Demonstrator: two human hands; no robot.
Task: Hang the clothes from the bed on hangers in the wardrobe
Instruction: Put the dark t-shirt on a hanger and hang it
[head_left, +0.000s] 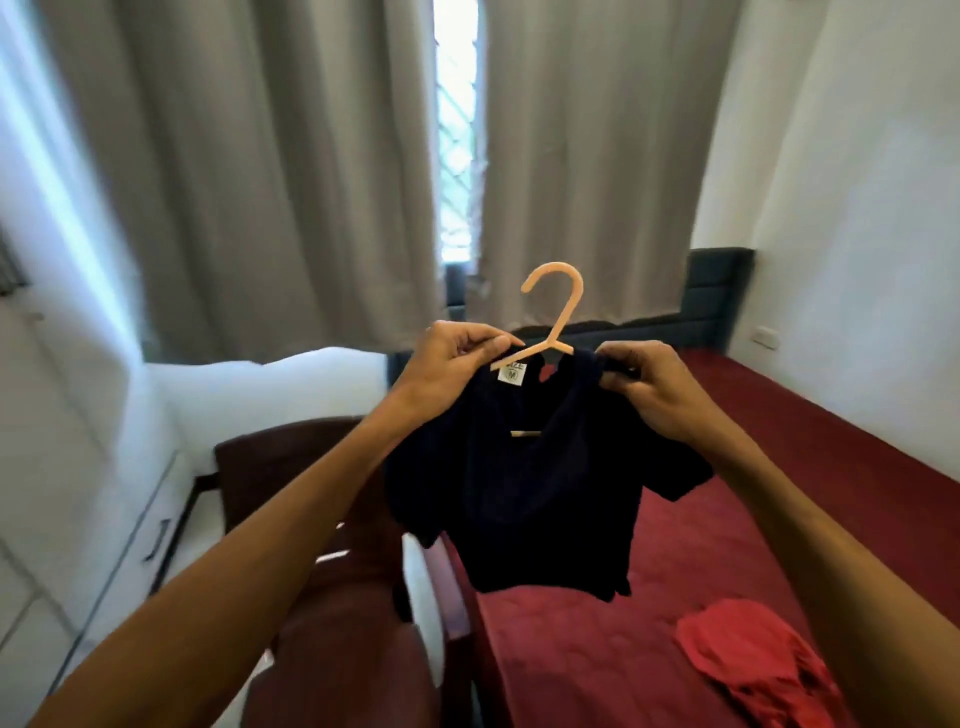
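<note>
left hand (451, 358) and right hand (640, 384) pinch dark shirt (524, 488) onto hanger (556, 312); red garment (748, 660) on bed (727, 519) remains (wardrobe unseen).

Head-worn view, down over bed (727, 530)

Bright daylight is coming in through the window (456, 130), in the gap between the grey curtains (260, 171). The glass is glowing so white that its pattern is fading. Left of the window, the white wall (57, 234) is shining pale blue and looking smeared. Below the window, the pale hanger (566, 312) is showing up clearly, but the dark shirt (519, 493) is looking almost black, with its folds getting lost. Far below the window, the arms (218, 561) are looking stretched and the red bed (701, 545) is bending, because everything is curving near the edges.
</note>
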